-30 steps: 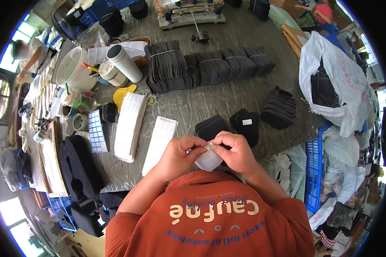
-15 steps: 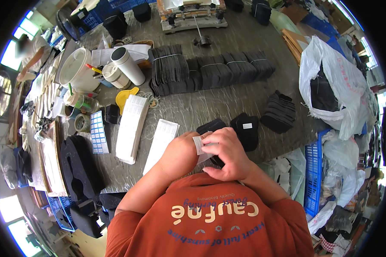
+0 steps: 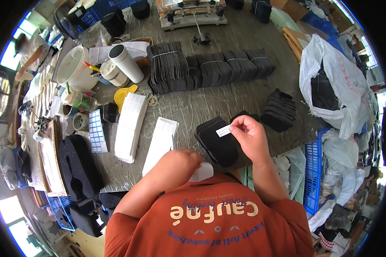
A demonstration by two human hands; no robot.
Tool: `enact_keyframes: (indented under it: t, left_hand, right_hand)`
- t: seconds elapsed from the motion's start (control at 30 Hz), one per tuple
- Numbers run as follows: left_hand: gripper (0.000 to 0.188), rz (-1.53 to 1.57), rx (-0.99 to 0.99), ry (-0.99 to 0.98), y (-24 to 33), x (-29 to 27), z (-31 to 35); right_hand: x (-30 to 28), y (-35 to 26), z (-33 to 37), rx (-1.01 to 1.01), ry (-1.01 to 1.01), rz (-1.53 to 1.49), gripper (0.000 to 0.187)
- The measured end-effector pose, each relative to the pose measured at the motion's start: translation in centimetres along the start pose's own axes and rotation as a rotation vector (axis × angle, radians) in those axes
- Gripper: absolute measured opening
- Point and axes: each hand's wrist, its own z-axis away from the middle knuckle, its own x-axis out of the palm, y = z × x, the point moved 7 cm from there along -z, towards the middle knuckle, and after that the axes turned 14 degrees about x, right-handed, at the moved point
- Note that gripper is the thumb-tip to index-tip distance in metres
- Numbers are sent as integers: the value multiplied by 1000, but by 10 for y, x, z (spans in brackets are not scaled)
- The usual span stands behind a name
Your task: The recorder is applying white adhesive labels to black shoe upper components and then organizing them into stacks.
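Between thumb and forefinger, my right hand [image 3: 252,138] pinches a small white label [image 3: 223,131]. The label is over the top piece of a small stack of black rounded pads [image 3: 221,150]; whether it touches the pad I cannot tell. My left hand [image 3: 176,169] is closed on a whitish, translucent piece of backing paper [image 3: 203,172], held low near my shirt. Behind my right hand, another black pad [image 3: 241,115] shows only in part. A fanned pile of black pads [image 3: 278,110] lies further right. Left of the stack are white printed label sheets [image 3: 159,141].
Banded stacks of black pads [image 3: 216,70] line the table's middle. At left are a thick bundle of white strips [image 3: 131,128], a blue-and-white sticker sheet [image 3: 97,132], a tumbler [image 3: 126,64] and a bucket [image 3: 78,68]. A white sack [image 3: 330,85] and blue crate [image 3: 314,175] stand right.
My hands have moved apart. The right went up and right with the label over the black stack; the left drew back toward me with the backing paper.
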Motion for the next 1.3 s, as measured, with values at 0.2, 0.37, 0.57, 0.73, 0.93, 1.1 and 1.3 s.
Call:
enact_keyframes:
  t: [0.2,0.37,0.57,0.73,0.93,1.1,1.3]
  left_hand:
    - [11,-193,342,133,13,15,-12]
    - [13,-202,261,32,-1,33,-13]
    - [13,-195,269,31,-1,33,-14]
    - [15,-189,252,28,0,33,-15]
    - [24,-298,265,-54,2,35,-21]
    - [26,-334,240,-94,1,39,-22]
    - [24,-364,221,-116,0,42,-22]
  right_hand:
    - [11,55,-15,79,64,72,4]
    - [15,59,-14,57,89,108,4]
    - [16,59,-15,53,80,110,4]
    - [16,59,-16,38,91,137,4]
    - [16,61,-17,45,100,152,4]
    - [11,60,-15,87,214,194,21]
    - [12,58,-17,72,264,301,31]
